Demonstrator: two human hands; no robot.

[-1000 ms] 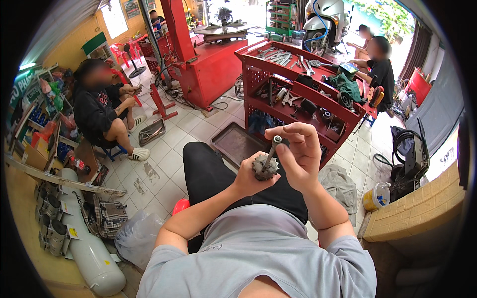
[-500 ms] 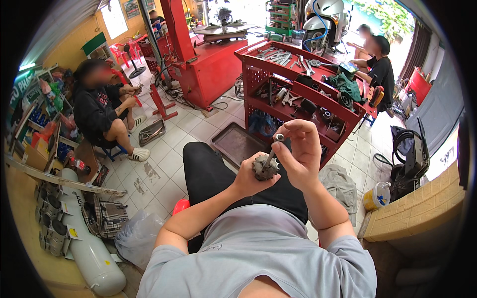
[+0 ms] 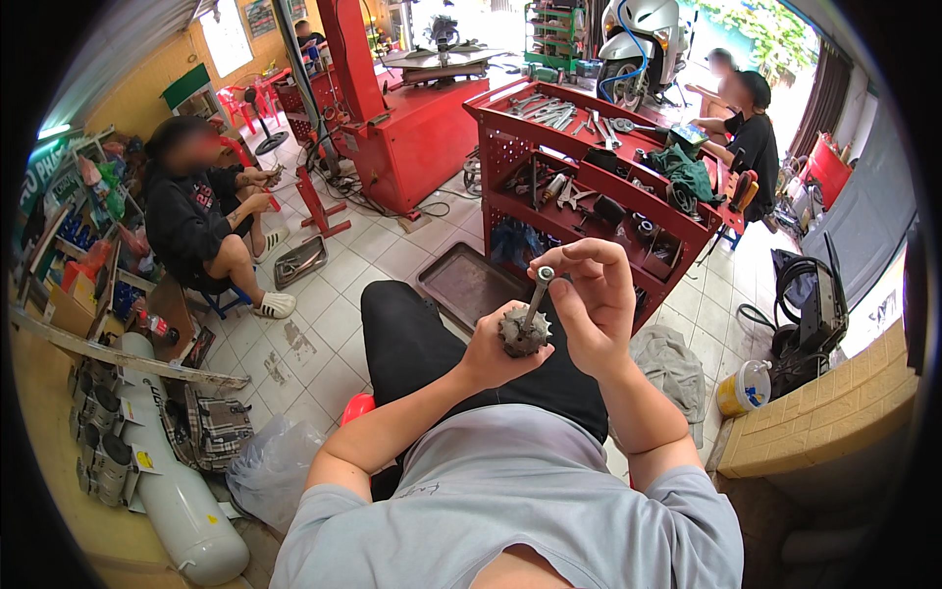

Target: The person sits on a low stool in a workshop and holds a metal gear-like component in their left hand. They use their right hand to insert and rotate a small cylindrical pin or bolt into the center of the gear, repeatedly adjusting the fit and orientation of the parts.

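My left hand (image 3: 488,353) is wrapped round a dark, dirty toothed gear (image 3: 523,332), held above my lap. A thin metal rod (image 3: 535,306) rises at a tilt from the gear's middle and ends in a small, shiny round tip with a dark centre. At that tip, the thumb and index finger of my right hand (image 3: 596,309) close in a pinch, while its other fingers are bent. Whether the round tip is a separate piece cannot be made out.
A dark metal tray (image 3: 459,287) lies on the tiles beyond my knees. The red tool cart (image 3: 505,201) ahead carries wrenches (image 3: 549,110) and a green cloth (image 3: 682,169). To the left a person (image 3: 196,211) sits on a low stool; another person (image 3: 754,137) is beyond the cart.
The rod's round tip has shifted slightly left and tilted, so its dark centre shows more. My right thumb and fingers have turned a little around it. My left hand has stayed almost still.
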